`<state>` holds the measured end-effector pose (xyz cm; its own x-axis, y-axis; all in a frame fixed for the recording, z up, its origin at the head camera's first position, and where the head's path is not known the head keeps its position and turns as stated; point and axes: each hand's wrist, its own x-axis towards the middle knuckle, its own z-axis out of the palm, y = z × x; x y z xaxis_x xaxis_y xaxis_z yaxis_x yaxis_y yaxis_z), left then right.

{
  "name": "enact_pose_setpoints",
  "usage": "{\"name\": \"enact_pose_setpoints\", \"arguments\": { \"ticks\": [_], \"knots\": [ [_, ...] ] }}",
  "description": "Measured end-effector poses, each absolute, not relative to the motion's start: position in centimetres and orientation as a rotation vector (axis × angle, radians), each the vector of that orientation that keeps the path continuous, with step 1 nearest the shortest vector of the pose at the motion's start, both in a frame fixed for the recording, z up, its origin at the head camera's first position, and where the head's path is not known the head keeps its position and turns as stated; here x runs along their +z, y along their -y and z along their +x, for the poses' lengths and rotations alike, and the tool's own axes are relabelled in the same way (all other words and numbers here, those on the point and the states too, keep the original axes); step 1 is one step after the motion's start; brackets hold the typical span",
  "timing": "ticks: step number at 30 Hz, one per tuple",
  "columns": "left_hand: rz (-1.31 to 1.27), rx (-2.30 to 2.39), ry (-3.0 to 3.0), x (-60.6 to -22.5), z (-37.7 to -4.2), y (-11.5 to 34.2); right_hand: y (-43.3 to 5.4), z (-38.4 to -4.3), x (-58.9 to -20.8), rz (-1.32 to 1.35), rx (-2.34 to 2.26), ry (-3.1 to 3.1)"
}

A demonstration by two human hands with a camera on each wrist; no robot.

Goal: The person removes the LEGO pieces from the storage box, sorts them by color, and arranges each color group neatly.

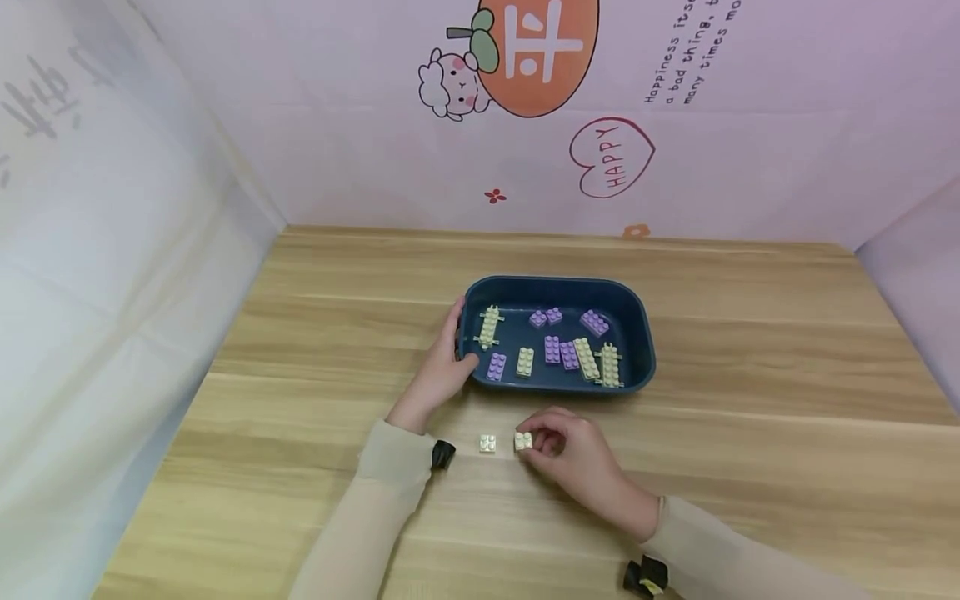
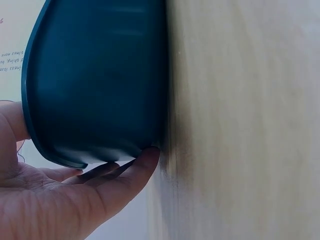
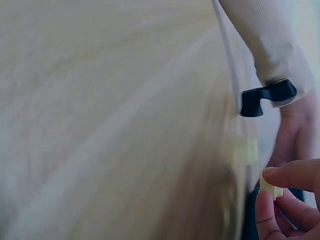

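At the tray's left end my left hand [image 1: 441, 364] grips the dark blue tray [image 1: 555, 388], thumb over the rim and fingers along the outer wall. The left wrist view shows that hand [image 2: 75, 197] against the tray's side wall [image 2: 100, 80]. In front of the tray, my right hand [image 1: 581, 454] pinches a small cream building brick [image 1: 523, 441] between thumb and fingertips. The right wrist view has the same cream brick [image 3: 270, 187] held at the lower right. A second cream brick [image 1: 487, 443] sits on the table, just left of the held one.
Inside the tray lie several purple bricks [image 1: 552, 349] and cream pieces, including a long one with side pegs [image 1: 489, 327]. The wooden table [image 1: 750, 350] meets a printed cloth backdrop [image 1: 390, 167] behind. Black wrist mounts [image 1: 443, 454] sit on both sleeves.
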<state>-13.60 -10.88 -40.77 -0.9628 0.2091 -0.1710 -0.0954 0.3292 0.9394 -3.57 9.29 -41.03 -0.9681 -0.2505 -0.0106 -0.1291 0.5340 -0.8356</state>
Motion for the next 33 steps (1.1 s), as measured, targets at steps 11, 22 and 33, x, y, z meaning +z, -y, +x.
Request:
{"name": "enact_pose_setpoints", "arguments": {
  "ticks": [11,22,33],
  "knots": [
    [0.097,1.677,-2.338,-40.5,-13.7,10.8,-8.3,-3.7,-42.5,-0.290,-1.424,-2.611],
    [0.095,1.681,-2.330,-40.6,-13.5,10.9,-8.1,-3.6,-42.8,-0.283,-1.392,-2.640],
    [0.116,1.691,-2.335,-40.7,-13.4,11.1,-8.3,-3.3,-42.3,-0.258,-1.444,-2.613]
  ]
}}
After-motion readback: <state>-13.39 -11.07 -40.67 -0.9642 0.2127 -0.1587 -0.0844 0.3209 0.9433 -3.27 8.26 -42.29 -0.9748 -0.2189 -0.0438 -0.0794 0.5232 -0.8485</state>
